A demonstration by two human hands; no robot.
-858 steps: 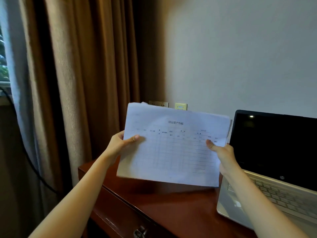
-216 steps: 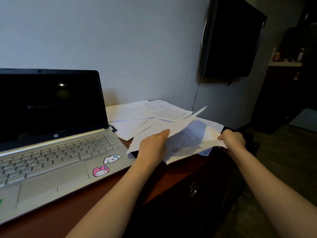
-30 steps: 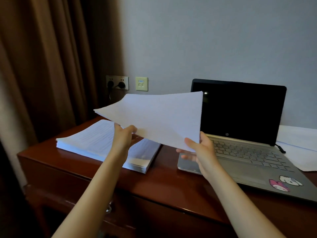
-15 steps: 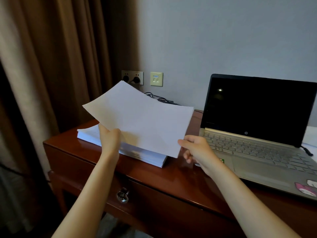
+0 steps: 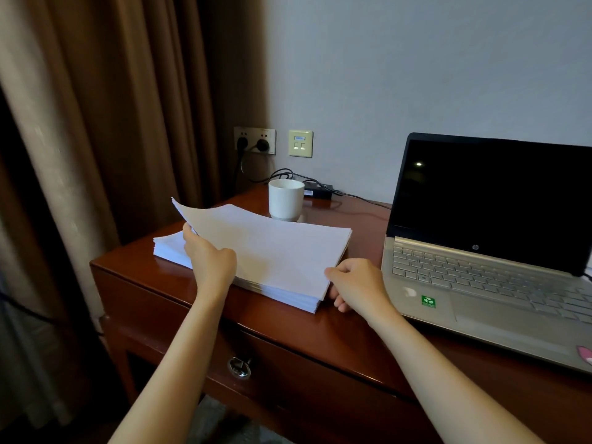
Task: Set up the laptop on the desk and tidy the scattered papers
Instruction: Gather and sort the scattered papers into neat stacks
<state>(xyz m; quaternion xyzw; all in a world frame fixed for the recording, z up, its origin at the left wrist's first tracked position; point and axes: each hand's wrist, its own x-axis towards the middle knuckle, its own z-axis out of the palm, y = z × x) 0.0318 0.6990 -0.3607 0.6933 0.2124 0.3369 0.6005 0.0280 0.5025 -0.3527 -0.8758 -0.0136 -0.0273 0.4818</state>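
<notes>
Lowered since a moment ago, the sheet (image 5: 282, 248) nearly rests on the paper stack (image 5: 169, 248); left hand (image 5: 211, 267) pinches its raised corner, right hand (image 5: 355, 286) grips its near corner. Right of those fingers sits the laptop (image 5: 480, 277), mug (image 5: 285, 200) beyond.

We see the desk (image 5: 320, 328) is dark reddish wood, polished to a gloss, under a paper stack (image 5: 282, 251) of matt white sheets. The laptop (image 5: 480, 283) has a satin silvery deck and glossy black screen. The cup (image 5: 286, 200) looks smooth and glazed, the curtain (image 5: 96, 123) coarse brown cloth.
</notes>
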